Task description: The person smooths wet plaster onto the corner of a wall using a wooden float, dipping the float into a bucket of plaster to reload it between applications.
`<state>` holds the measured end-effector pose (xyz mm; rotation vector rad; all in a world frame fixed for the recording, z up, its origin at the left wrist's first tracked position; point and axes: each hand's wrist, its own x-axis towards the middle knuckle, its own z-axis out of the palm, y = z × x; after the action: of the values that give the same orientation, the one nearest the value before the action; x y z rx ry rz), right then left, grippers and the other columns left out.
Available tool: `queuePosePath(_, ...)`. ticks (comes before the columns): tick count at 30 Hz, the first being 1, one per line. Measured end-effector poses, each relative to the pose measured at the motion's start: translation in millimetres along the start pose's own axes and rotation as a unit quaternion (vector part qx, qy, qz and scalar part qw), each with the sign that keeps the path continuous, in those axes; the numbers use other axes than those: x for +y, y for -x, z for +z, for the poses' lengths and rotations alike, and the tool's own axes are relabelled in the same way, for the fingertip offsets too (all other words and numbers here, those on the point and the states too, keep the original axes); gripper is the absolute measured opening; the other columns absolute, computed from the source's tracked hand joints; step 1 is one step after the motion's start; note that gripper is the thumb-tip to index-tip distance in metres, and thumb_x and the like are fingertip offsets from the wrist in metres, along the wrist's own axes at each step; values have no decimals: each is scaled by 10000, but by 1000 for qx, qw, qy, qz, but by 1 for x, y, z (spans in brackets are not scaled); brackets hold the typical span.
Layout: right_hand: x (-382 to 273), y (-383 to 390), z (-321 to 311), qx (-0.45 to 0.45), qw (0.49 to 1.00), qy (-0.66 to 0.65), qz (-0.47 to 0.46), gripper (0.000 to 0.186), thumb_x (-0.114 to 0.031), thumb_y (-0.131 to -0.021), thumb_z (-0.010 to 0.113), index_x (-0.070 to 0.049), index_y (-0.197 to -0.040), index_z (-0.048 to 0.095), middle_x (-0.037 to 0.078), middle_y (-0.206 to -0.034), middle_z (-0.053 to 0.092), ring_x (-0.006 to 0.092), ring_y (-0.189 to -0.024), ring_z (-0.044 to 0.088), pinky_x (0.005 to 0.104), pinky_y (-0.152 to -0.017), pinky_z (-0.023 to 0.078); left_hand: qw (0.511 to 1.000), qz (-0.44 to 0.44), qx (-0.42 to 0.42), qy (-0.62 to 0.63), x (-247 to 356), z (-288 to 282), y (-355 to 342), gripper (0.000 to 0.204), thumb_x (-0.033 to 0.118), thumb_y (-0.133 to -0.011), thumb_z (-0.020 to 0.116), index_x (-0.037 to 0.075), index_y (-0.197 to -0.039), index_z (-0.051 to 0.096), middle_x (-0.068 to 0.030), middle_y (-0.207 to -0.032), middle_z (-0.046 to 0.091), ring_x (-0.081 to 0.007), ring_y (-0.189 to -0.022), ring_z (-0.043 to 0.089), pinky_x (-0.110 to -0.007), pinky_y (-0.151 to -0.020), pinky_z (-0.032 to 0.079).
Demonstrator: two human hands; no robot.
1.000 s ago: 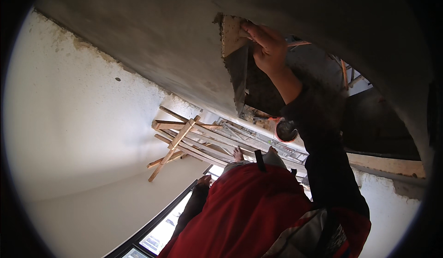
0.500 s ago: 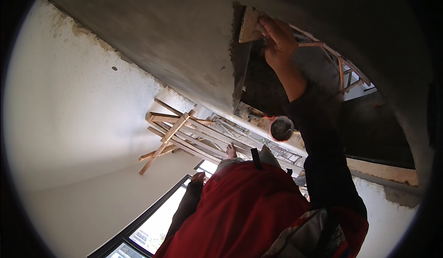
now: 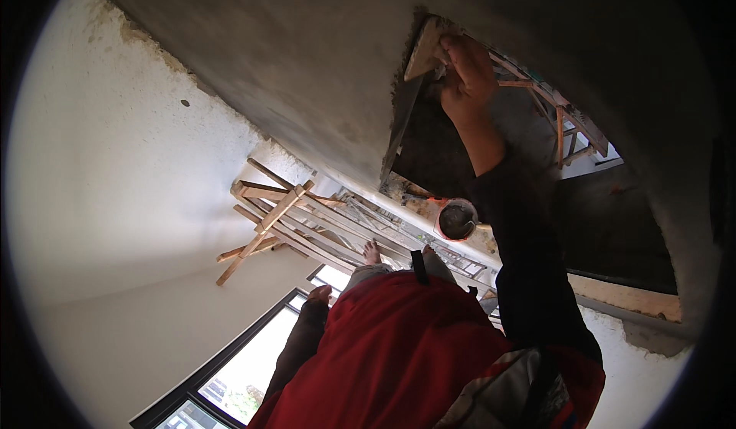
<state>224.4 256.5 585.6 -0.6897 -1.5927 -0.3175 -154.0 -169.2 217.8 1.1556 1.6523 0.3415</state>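
Head view. Right hand (image 3: 469, 76) raised at upper centre, its dark sleeve (image 3: 533, 276) running down toward lower right. Fingers bent and close together, gripping a pale, mortar-smeared plastering float (image 3: 424, 52) from its back. Float sits tilted at upper centre, along the ragged edge of a grey plastered surface (image 3: 307, 84), beside the opening; whether its whole face touches, cannot tell.

Left hand (image 3: 319, 293) low, left of lower centre, between the red garment (image 3: 391, 345) and the black-framed window (image 3: 249, 352). Too small and dark to read: cannot tell whether its fingers are spread or pressed together.

Below the opening, right of centre: orange-rimmed bucket (image 3: 437, 227) with grey mix inside. Left of centre: wooden trestle (image 3: 276, 214) with crossed bars, long planks (image 3: 337, 233) reaching right from it. Bare foot (image 3: 372, 253) near the planks. White wall (image 3: 138, 161) fills the left side.
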Motion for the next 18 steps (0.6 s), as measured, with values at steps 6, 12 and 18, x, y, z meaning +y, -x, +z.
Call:
queuePosePath(6,-53,-48,7,38,997,-5,-65,310,132,-715,627,-50,-939,738,90,-947,723,232,-797,671,325,-678,526,998,-43,-39,-20,-21,5,-8,498,406,-961,537,-6,-1224,634,-152,-1085,708,-243,-935,696,-390,-827,535)
queuePosePath(12,-6,-15,7,-6,1000,20,-3,388,200,-764,546,0,-1064,689,162,-1076,689,260,-945,693,339,-792,553,981,-161,-25,104,-36,22,-30,446,358,-931,522,-22,-1121,657,-172,-1050,701,-274,-934,685,-412,-835,526)
queuePosePath(18,-13,-3,1,21,999,43,-10,461,189,-722,565,-54,-1085,714,102,-1000,718,255,-923,679,321,-786,540,983,-163,-31,81,-41,30,-37,449,378,-930,536,7,-1157,647,-160,-1058,701,-261,-917,690,-401,-804,540)
